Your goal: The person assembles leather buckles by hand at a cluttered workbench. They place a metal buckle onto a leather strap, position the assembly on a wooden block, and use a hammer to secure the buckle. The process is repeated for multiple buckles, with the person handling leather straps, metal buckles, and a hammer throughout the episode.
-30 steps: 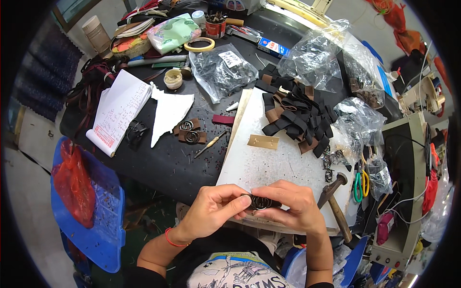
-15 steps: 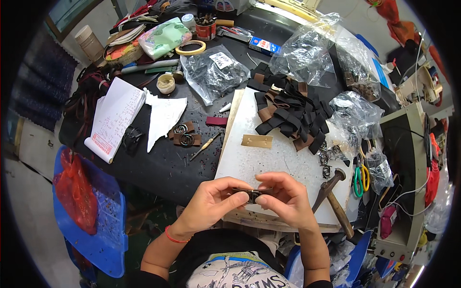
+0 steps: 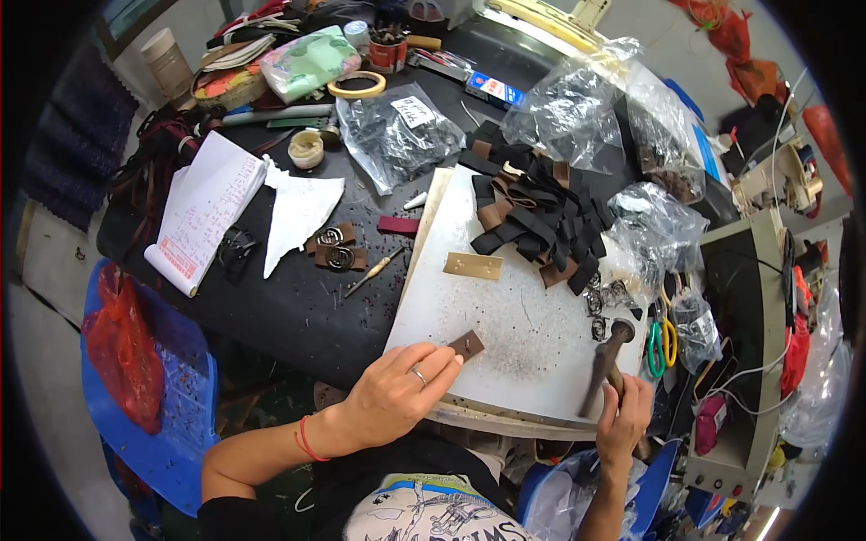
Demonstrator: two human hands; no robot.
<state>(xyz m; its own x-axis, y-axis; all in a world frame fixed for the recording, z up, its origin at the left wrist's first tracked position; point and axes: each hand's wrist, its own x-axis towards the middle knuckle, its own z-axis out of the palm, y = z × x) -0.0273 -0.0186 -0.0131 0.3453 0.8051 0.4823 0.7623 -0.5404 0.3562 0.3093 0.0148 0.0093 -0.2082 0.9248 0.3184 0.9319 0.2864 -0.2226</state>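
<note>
- Left hand (image 3: 397, 388): the fingers pinch a short brown strap (image 3: 469, 344) at the near part of the board (image 3: 505, 316); they cover its near end, and its underside cannot be seen.
- Right hand (image 3: 624, 410): the fingers wrap the hammer (image 3: 603, 370) by its handle, hiding the middle of the wood; the butt shows below the fist.
- Scissors (image 3: 656, 350): looped green grips; the blades are hard to make out among the plastic.
- Large bag (image 3: 577, 108): see-through, crumpled plastic, glare blurring its contents.
- Notebook (image 3: 203, 207): white pages, curled at the near end; the handwriting is too small to read.
- Board: pale, flat, its top speckled with dark grains; the far part lies under the strap pile (image 3: 546, 216), flat black and brown bands, overlapping and partly looped.
- Plate (image 3: 473, 265): gold-coloured, thin, rectangular, left of the pile.
- Buckles (image 3: 597, 307): dark, shiny metal rings at the board's right side.
- Buckled straps (image 3: 338, 258): brown, with round metal buckles, on the black surface (image 3: 298, 307).
- Awl (image 3: 374, 273): slender, light-handled, beside them.
- Tape (image 3: 356, 85): a yellowish ring.
</note>
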